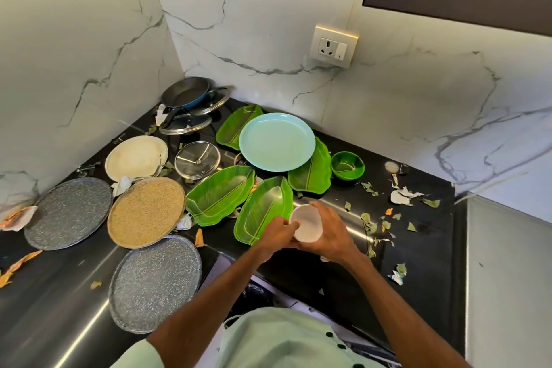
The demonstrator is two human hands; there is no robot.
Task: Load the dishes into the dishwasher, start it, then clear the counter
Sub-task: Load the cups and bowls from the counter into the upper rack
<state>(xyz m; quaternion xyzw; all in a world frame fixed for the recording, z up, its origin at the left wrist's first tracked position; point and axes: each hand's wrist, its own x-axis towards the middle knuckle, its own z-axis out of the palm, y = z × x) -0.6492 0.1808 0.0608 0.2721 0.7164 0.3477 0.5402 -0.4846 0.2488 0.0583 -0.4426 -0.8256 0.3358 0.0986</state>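
Note:
A small white bowl is held just above the black counter, with my right hand wrapped around its right side and my left hand gripping its left rim. Just left of it lie green leaf-shaped plates. Behind them a light blue plate rests on more green leaf plates, with a small green bowl to its right. Round grey plates, a tan plate and a cream plate cover the left of the counter.
In the back corner a dark frying pan sits on glass lids; another lid lies flat. Torn leaves and paper scraps litter the counter's right side. A wall socket is on the marble backsplash.

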